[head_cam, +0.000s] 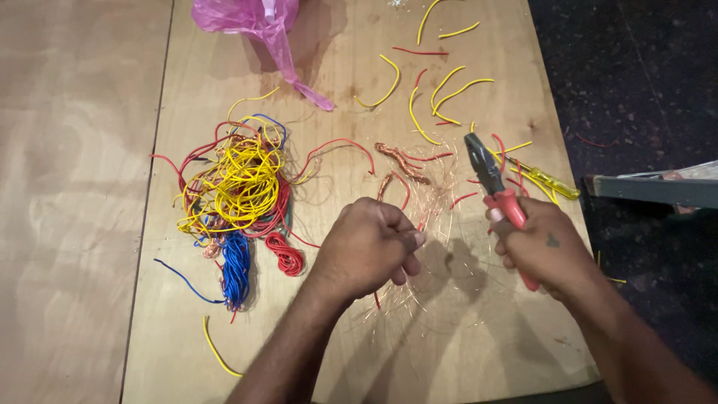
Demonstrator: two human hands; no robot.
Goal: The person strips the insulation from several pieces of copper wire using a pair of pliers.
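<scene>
Head view: the left hand (368,247) is closed into a fist near the middle of the light plywood tabletop (479,352), its fingers pinched shut on a thin red insulated wire (395,182) that rises from the fist and curves toward the far edge. Fine bare copper strands (441,183) fan out on the tabletop around and beyond this hand. The right hand (544,251), toward the right edge, has its fingers wrapped tight around the red handles of a pair of steel combination pliers (488,176); the pliers' dark nose points to the far edge, and whether the nose is parted cannot be told. Just beyond the pliers, near the right edge, lies a screwdriver with a clear yellow handle (550,182). Short yellow and red wire offcuts (449,93) lie scattered toward the far right corner. A tangled heap of yellow, red and blue wire (239,187) sits left of centre. A crumpled pink plastic bag (258,19) lies at the far edge
</scene>
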